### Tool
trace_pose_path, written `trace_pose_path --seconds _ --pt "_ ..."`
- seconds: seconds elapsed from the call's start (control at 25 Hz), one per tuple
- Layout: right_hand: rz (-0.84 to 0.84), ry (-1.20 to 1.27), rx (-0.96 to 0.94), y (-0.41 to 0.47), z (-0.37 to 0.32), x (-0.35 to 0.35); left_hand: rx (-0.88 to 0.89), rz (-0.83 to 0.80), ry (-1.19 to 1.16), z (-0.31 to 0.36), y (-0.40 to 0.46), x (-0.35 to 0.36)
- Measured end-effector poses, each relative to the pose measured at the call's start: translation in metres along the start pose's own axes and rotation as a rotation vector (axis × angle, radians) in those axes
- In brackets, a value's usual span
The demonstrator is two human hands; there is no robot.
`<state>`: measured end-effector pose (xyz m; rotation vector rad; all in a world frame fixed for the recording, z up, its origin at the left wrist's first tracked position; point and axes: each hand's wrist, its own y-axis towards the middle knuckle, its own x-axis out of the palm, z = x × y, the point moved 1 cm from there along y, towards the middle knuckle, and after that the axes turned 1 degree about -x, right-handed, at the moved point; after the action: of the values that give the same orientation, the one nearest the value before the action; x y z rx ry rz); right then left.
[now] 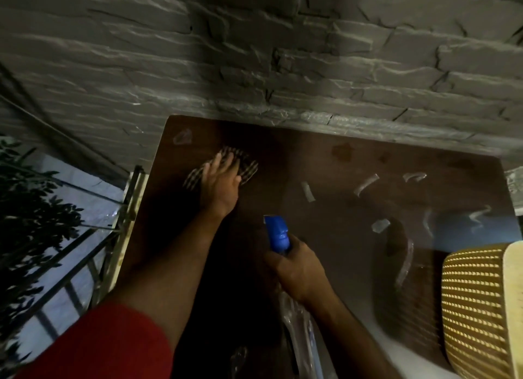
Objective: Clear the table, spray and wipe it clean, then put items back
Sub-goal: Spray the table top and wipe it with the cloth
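On the far left part of the dark brown table (pixel 325 208), a checked cloth (pixel 246 166) lies spread under the left hand (pixel 222 180), whose fingers lie flat and splayed on it, pressing it to the wood. Nearer the person, the right hand (pixel 300 268) grips a spray bottle (pixel 278 233) round its neck; the blue trigger head points away toward the wall, and the clear body runs back under the wrist. Across the tabletop show pale wet streaks and smears (pixel 365 184), glinting in the dim light. A grey stacked-stone wall (pixel 254 53) stands hard against the table's far edge. At the right edge sits a yellow woven chair (pixel 478 310). To the left are metal railings (pixel 85 237) and dark leaves (pixel 31 208). A red sleeve (pixel 99 344) covers the left upper arm.
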<state>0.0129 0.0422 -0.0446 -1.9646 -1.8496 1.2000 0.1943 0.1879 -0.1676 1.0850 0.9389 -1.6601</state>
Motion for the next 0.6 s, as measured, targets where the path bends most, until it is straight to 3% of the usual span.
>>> trace_pose_path --seconds 0.12,0.2,0.32,0.4,0.48,0.52,0.56,0.6 --pt "-0.046 -0.083 0.031 -0.009 0.008 0.003 0.358 -0.061 0.011 0.018 -0.035 0.021" --pt "-0.075 -0.136 0.050 -0.018 0.018 0.008 0.382 -0.111 -0.037 0.009 -0.035 0.018" --pt "-0.054 -0.156 0.052 -0.016 0.018 0.009 0.234 -0.072 -0.066 0.030 -0.024 0.010" --pt "-0.055 -0.112 0.052 -0.019 0.015 0.004 0.407 -0.101 -0.014 0.044 -0.070 0.021" --pt "-0.031 -0.040 0.045 -0.023 0.013 -0.006 0.644 -0.101 0.076 0.019 -0.128 0.032" --pt "-0.018 -0.019 0.042 -0.025 0.014 -0.011 0.673 -0.105 0.102 0.005 -0.124 0.025" --pt "-0.002 -0.015 0.036 -0.024 0.016 -0.015 0.613 -0.089 0.098 -0.006 -0.106 0.019" --pt "0.009 -0.022 0.037 -0.022 0.017 -0.018 0.436 -0.026 0.058 -0.011 -0.076 0.011"
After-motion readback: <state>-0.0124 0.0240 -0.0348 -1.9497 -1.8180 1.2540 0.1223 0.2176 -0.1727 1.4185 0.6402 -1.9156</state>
